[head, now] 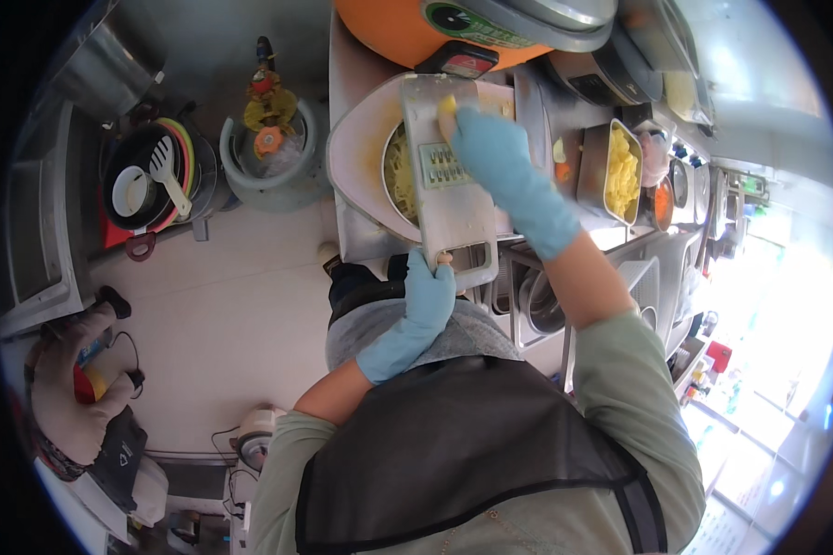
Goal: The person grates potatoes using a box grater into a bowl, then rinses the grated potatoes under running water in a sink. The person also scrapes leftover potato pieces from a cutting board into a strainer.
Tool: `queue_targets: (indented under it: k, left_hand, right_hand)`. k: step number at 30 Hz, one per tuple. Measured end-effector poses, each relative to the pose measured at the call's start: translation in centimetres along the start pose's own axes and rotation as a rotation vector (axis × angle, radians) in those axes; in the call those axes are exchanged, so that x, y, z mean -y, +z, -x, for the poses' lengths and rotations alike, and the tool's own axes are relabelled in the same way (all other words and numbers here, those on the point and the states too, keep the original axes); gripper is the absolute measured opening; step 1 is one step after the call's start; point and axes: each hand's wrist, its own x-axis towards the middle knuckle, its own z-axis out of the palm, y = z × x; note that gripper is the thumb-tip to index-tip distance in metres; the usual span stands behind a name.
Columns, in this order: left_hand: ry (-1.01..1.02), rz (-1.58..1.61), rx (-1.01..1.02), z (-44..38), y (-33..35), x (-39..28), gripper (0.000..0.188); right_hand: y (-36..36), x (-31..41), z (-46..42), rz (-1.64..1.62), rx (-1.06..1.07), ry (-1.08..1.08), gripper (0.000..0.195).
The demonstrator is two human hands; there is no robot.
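In the head view, my gloved left hand (427,295) is closed on the handle end of a flat metal grater (451,208). My gloved right hand (489,146) grips a yellow piece of food (448,114), perhaps potato, near the grater's far end, beyond its raised teeth. The grater lies across a round metal bowl (391,156) holding pale yellow shreds (401,182). Under the bowl is a stained, pale cutting board (357,146). The far side of the bowl's opening is hidden by the grater.
An orange cooker (396,31) stands beyond the board. To the right are a metal pan (593,170) of yellow pieces and a bowl of orange shreds (662,205). At left are stacked pans (128,208) and a gas cylinder (267,180). Another person (76,402) is at lower left.
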Motion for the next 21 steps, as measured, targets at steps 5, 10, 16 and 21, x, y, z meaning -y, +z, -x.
queue_targets:
  k: [5,10,16,21]
  left_hand:
    - [0.053,-0.024,0.000,0.0,-0.2,0.6,0.015]
    - [0.065,-0.133,0.037,0.2,-0.6,0.3,0.014]
    - [0.030,-0.027,-0.017,0.1,0.0,-0.4,0.015]
    - [0.076,-0.071,0.010,-0.3,-0.5,0.5,0.014]
  right_hand:
    - [-0.7,2.1,8.4,0.041,0.264,0.044,0.015]
    - [2.0,1.5,6.7,-0.004,0.010,0.064,0.013]
    - [-0.9,0.8,-1.2,0.016,0.113,0.058,0.016]
    - [-2.4,0.3,6.4,0.065,0.038,0.151,0.023]
